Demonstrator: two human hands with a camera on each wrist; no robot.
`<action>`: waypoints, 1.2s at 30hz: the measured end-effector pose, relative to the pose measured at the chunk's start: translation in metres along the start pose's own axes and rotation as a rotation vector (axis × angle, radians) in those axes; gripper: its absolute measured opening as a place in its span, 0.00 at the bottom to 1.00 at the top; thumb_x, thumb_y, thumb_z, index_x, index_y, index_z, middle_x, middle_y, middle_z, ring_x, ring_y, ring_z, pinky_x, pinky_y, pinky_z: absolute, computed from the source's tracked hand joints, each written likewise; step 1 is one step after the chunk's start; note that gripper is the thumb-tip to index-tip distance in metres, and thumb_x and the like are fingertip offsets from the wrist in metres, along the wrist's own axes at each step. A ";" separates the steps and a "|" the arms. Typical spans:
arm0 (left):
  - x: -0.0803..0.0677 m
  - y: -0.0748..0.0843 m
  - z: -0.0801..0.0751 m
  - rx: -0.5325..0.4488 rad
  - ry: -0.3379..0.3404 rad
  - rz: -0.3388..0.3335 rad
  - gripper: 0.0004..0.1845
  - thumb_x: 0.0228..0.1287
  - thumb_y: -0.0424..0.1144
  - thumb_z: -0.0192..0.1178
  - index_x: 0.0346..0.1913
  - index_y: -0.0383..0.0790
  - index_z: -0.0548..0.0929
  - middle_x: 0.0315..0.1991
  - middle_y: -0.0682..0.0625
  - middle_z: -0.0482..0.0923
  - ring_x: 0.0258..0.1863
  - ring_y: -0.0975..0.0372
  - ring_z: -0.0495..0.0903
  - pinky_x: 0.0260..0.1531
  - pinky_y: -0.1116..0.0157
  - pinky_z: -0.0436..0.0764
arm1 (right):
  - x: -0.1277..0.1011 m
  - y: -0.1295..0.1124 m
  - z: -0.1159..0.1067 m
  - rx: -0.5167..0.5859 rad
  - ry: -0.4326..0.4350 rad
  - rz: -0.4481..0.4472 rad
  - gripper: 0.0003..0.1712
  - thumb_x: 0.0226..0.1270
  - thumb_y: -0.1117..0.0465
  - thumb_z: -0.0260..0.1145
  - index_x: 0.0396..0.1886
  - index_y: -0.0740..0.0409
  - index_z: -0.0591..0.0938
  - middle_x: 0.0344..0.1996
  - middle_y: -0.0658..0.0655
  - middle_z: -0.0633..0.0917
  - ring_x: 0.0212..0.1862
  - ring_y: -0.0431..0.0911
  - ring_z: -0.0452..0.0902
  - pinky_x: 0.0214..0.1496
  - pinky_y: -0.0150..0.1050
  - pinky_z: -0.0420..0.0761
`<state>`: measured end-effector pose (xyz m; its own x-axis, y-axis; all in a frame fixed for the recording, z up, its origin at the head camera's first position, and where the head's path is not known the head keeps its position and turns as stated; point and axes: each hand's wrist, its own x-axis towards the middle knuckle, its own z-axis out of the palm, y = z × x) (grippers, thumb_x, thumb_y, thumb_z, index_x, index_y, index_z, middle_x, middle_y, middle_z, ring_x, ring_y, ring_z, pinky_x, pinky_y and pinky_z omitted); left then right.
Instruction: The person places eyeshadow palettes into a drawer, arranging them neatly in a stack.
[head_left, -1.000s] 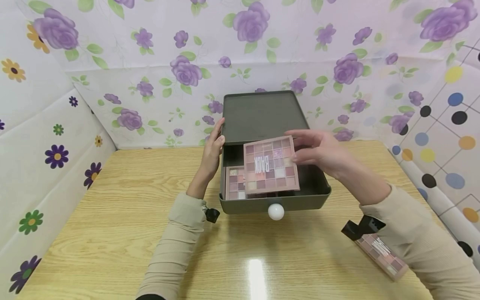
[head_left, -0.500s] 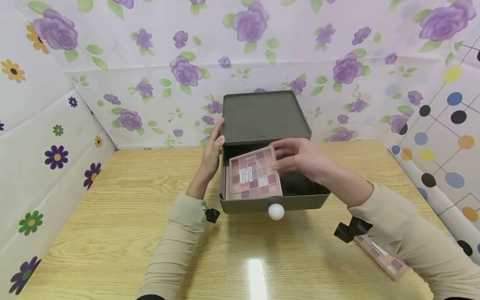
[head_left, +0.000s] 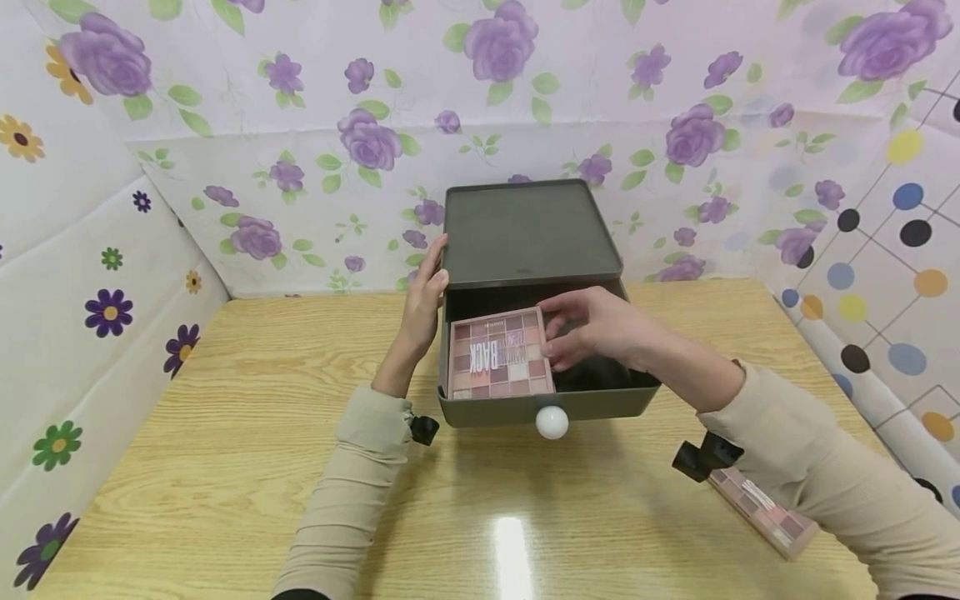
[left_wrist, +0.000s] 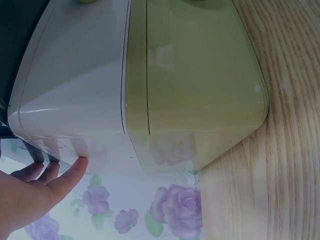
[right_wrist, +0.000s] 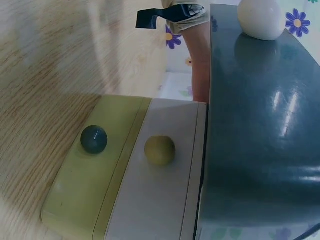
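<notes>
A dark green drawer box (head_left: 525, 229) stands at the back of the wooden table, its top drawer (head_left: 600, 404) pulled out. A pink eyeshadow palette (head_left: 498, 354) marked BACK lies flat in the drawer's left half. My right hand (head_left: 592, 333) reaches into the drawer and pinches the palette's right edge. My left hand (head_left: 427, 292) rests with straight fingers against the box's left side; in the left wrist view its fingertips (left_wrist: 75, 165) touch the white drawer layer (left_wrist: 75, 85). The right wrist view shows the drawer's dark front (right_wrist: 260, 125) and its white knob (right_wrist: 260, 17).
Another pink palette (head_left: 761, 510) lies on the table (head_left: 225, 467) at the front right, partly under my right forearm. Lower drawers, one white with a yellow knob (right_wrist: 160, 150) and one yellow-green with a dark blue knob (right_wrist: 94, 139), sit below. Flowered walls close in on three sides.
My right hand has carried the palette down and to the left, from above the drawer into its left half, over a palette that lay there. My left hand has stayed put.
</notes>
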<state>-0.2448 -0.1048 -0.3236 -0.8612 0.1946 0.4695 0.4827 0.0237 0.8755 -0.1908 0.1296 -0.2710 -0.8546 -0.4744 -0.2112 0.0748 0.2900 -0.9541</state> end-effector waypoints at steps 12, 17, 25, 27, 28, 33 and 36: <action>0.000 0.000 0.000 0.000 -0.007 -0.002 0.37 0.58 0.44 0.38 0.70 0.31 0.50 0.70 0.38 0.43 0.67 0.52 0.48 0.48 0.53 0.61 | -0.002 0.002 -0.002 -0.102 -0.142 0.038 0.42 0.55 0.73 0.62 0.67 0.73 0.52 0.46 0.67 0.69 0.31 0.47 0.79 0.38 0.43 0.79; -0.001 0.001 0.001 0.002 0.002 -0.006 0.37 0.57 0.43 0.38 0.70 0.31 0.50 0.70 0.38 0.43 0.66 0.53 0.50 0.40 0.60 0.60 | -0.011 0.000 -0.006 -0.048 -0.149 0.021 0.36 0.59 0.73 0.58 0.66 0.74 0.55 0.55 0.72 0.67 0.35 0.50 0.79 0.42 0.43 0.78; 0.000 0.000 0.001 -0.011 -0.004 0.011 0.37 0.56 0.43 0.38 0.69 0.31 0.50 0.70 0.36 0.42 0.66 0.51 0.50 0.43 0.59 0.61 | -0.034 -0.001 -0.019 -0.047 -0.105 -0.069 0.31 0.60 0.70 0.58 0.63 0.72 0.62 0.62 0.68 0.63 0.42 0.53 0.79 0.43 0.45 0.77; 0.000 0.000 0.001 -0.014 -0.006 0.008 0.37 0.57 0.44 0.38 0.69 0.31 0.50 0.70 0.37 0.42 0.67 0.52 0.49 0.45 0.58 0.61 | -0.040 0.000 -0.022 -0.047 -0.096 -0.090 0.32 0.60 0.69 0.59 0.63 0.71 0.62 0.61 0.68 0.64 0.42 0.54 0.79 0.43 0.45 0.77; 0.000 0.000 0.001 -0.015 -0.006 0.007 0.37 0.57 0.44 0.38 0.70 0.31 0.50 0.70 0.37 0.42 0.67 0.52 0.49 0.45 0.57 0.61 | -0.044 0.000 -0.023 -0.045 -0.090 -0.104 0.32 0.60 0.68 0.59 0.63 0.71 0.62 0.61 0.68 0.64 0.42 0.54 0.79 0.43 0.45 0.77; 0.000 0.001 0.001 -0.009 -0.005 0.002 0.37 0.56 0.44 0.38 0.70 0.31 0.50 0.70 0.38 0.43 0.67 0.52 0.48 0.46 0.54 0.61 | -0.060 0.005 -0.032 -0.059 -0.053 -0.190 0.31 0.61 0.67 0.59 0.63 0.70 0.63 0.56 0.71 0.66 0.40 0.55 0.79 0.40 0.46 0.78; 0.000 0.001 0.001 -0.010 -0.003 0.000 0.37 0.56 0.44 0.38 0.70 0.31 0.50 0.70 0.38 0.43 0.67 0.51 0.49 0.47 0.53 0.62 | -0.069 0.010 -0.038 -0.072 -0.019 -0.223 0.29 0.61 0.67 0.59 0.63 0.67 0.65 0.53 0.70 0.68 0.39 0.54 0.79 0.38 0.47 0.78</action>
<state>-0.2435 -0.1034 -0.3227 -0.8609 0.1973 0.4689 0.4808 0.0143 0.8767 -0.1503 0.1970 -0.2577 -0.8360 -0.5487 -0.0014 -0.1522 0.2342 -0.9602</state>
